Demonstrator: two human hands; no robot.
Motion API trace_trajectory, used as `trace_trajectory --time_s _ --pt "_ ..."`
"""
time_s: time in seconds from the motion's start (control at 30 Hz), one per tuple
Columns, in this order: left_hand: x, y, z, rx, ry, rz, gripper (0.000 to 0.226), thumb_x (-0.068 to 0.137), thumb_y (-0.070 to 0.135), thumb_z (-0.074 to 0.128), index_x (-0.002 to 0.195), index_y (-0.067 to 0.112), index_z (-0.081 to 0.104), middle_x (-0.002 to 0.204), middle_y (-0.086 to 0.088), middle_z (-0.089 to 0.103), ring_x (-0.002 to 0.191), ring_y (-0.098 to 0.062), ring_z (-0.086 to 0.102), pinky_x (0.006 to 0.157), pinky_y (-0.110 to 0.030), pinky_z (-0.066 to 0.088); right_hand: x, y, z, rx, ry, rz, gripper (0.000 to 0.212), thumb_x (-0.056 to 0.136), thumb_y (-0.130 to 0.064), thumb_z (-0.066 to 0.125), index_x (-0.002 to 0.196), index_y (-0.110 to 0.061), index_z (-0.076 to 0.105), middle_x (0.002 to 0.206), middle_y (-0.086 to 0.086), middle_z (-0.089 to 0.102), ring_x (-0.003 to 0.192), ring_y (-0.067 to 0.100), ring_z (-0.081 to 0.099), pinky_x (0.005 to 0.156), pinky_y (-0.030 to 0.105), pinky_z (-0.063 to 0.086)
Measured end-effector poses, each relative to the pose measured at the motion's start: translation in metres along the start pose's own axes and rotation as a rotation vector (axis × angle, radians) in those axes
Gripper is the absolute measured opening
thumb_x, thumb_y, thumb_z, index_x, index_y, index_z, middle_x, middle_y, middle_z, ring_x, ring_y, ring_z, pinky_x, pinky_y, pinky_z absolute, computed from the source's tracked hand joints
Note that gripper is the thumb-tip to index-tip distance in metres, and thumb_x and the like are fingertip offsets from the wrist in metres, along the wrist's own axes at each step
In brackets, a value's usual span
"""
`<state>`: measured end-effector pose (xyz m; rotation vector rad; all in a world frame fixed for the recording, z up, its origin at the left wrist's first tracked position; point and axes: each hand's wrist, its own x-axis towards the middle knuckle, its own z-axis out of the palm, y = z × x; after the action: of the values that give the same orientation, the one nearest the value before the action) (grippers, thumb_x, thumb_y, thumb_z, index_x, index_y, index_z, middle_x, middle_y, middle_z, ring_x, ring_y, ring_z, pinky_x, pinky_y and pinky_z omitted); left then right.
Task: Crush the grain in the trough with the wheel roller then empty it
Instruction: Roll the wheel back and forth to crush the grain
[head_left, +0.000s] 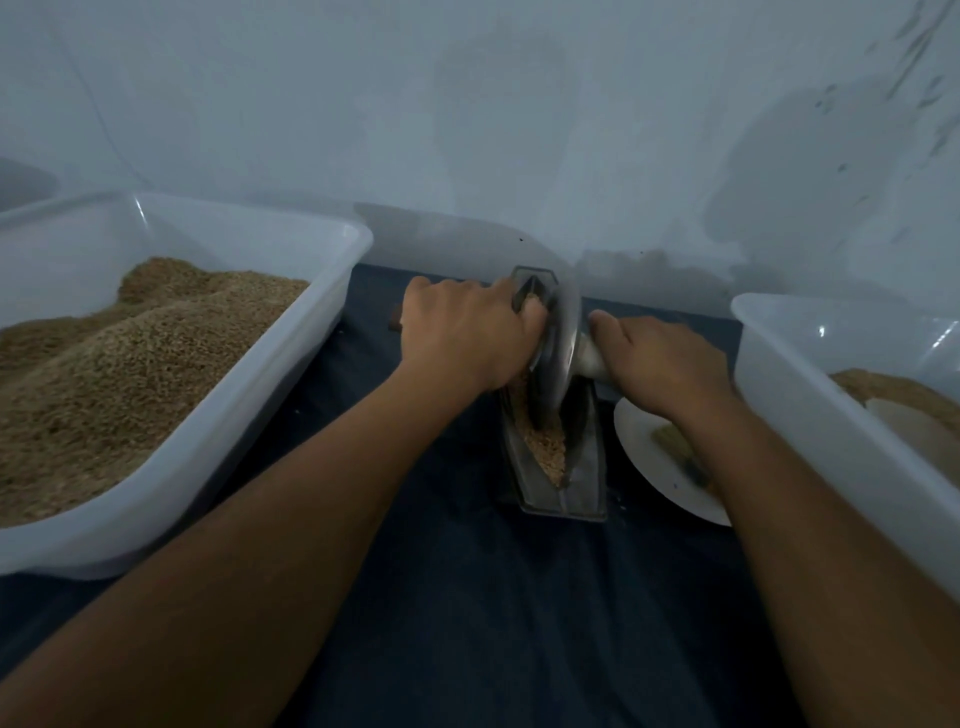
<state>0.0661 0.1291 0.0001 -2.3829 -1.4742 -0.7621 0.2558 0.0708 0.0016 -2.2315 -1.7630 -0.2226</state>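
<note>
Hands gripped axle handles: left hand (470, 332) and right hand (662, 361), fingers curled round them, round metal wheel roller (558, 353) upright in long dark metal trough (582, 467) of tan grain (545, 447), trough running front-to-back on dark-clothed desk (467, 597).

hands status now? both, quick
Left hand: gripping the left handle of the round metal wheel roller.
Right hand: gripping its right handle.

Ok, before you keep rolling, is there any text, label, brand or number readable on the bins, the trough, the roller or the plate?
None can be read.
Left plastic bin: no label or print shows.
Right plastic bin: plain wall, only glare spots.
Trough and wheel roller, held by the left hand and right hand: bare metal, blurred, no marking visible.
White plate: no print visible.
</note>
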Motion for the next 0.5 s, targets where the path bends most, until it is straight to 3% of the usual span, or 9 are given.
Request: trace_trajectory --time_s 0.2,0.3,0.5 --pt "0.010 -0.002 0.007 -0.022 -0.031 -0.022 0.043 0.092 0.054 0.020 0.072 0.027 0.047 0.066 0.003 0.046 0.065 -0.023 0.049 0.067 -0.038 0.031 0.018 0.002 0.005 0.035 0.042 -0.013 0.062 0.093 -0.061 0.017 0.075 -0.021 0.060 0.074 0.000 0.053 0.064 0.018 0.044 0.056 0.031 0.029" --pt "0.016 -0.004 0.009 -0.006 -0.023 -0.034 0.046 0.092 0.055 0.021 0.076 0.026 0.053 0.065 0.003 0.044 0.064 -0.023 0.048 0.060 -0.034 0.028 0.025 0.004 0.008 0.033 0.035 -0.008 0.060 0.090 -0.062 0.017 0.086 -0.025 0.064 0.084 0.002 0.052 0.073 0.023 0.045 0.061 0.033 0.032" --pt "0.028 -0.004 0.010 0.018 -0.049 -0.039 0.047 0.092 0.058 0.020 0.081 0.026 0.053 0.074 0.001 0.047 0.066 -0.024 0.044 0.051 -0.030 0.017 0.035 0.007 0.011 0.073 0.028 -0.010 0.058 0.091 -0.062 0.018 0.094 -0.031 0.067 0.088 -0.001 0.051 0.076 0.023 0.044 0.055 0.030 0.024"
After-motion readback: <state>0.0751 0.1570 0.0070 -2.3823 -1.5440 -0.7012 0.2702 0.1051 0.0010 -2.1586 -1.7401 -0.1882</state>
